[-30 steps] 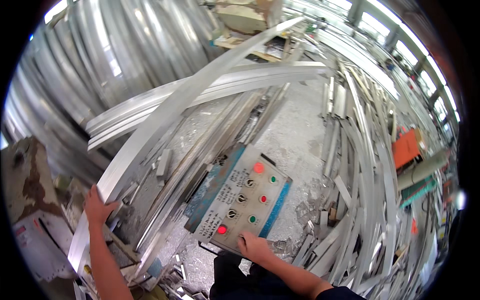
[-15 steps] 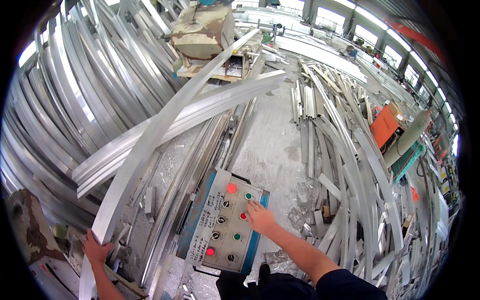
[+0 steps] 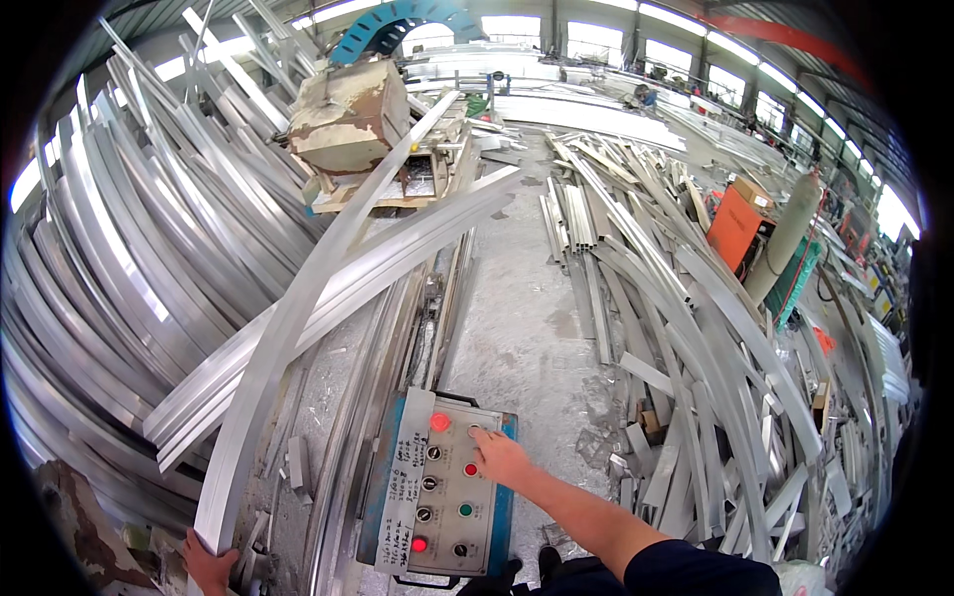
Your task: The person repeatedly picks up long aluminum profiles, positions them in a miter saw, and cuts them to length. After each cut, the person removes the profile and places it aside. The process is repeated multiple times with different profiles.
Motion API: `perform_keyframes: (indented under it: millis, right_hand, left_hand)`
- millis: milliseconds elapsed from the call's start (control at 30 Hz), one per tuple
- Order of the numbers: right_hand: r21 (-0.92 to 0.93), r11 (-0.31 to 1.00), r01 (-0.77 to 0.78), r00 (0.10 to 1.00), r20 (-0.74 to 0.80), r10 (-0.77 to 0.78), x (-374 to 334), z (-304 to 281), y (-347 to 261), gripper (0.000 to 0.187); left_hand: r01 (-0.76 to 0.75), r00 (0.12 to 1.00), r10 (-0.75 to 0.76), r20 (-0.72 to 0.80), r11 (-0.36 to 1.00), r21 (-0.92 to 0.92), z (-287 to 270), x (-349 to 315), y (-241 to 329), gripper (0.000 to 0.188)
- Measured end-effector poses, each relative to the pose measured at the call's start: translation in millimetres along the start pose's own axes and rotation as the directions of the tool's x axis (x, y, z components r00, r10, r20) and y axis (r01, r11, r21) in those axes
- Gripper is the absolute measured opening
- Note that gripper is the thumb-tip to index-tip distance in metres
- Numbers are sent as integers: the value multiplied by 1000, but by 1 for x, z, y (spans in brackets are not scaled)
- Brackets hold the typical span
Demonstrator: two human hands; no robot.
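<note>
My left hand grips the lower end of a long, flat silver aluminium bar, thumb on one side and fingers on the other. The bar slants away up and to the right, crossing over a few grooved aluminium profiles. My right hand reaches over a grey control box with blue sides. Its fingers are stretched out, and a fingertip rests on the upper right button, mostly covering it. Below it are a red button and a green button. Black knobs and a strip with handwriting run along the left.
Stacked long aluminium profiles fill the left side. A worn beige machine housing stands ahead, with metal rails running toward it. Offcuts and bars lie heaped on the right, near an orange cabinet and a gas cylinder.
My right fingertips have come onto the upper right button, which showed green before. My view has tilted up, so the box and left hand sit lower. The left hand still holds the bar.
</note>
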State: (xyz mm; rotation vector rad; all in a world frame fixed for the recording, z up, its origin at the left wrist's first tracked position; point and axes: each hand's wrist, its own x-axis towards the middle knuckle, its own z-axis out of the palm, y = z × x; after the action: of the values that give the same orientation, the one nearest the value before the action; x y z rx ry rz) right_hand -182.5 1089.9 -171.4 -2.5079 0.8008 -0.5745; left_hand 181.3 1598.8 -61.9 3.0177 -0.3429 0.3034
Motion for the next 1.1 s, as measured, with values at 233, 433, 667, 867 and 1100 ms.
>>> perform_keyframes:
  millis: [233, 433, 667, 867, 1100]
  right_hand:
    - [-29, 994, -103, 958, 267, 107, 21, -24, -3, 41]
    - [-70, 991, -113, 951, 280, 129, 21, -7, 12, 45]
    - [-117, 988, -96, 930, 345, 131, 28, -4, 18, 45]
    - [-76, 992, -104, 933, 339, 123, 28, -5, 19, 45]
    - [-82, 989, -124, 928, 344, 145, 29, -13, 11, 46]
  left_hand:
    - [-13, 999, 12, -37, 1000, -24, 4, 2, -7, 108]
    - [-58, 985, 39, 168, 992, 109, -27, -5, 23, 112]
    - [-83, 991, 80, 106, 996, 26, -23, -2, 18, 103]
    - [-44, 999, 43, -4, 995, -95, 7, 5, -4, 104]
    - [-63, 998, 60, -36, 994, -94, 8, 4, -7, 105]
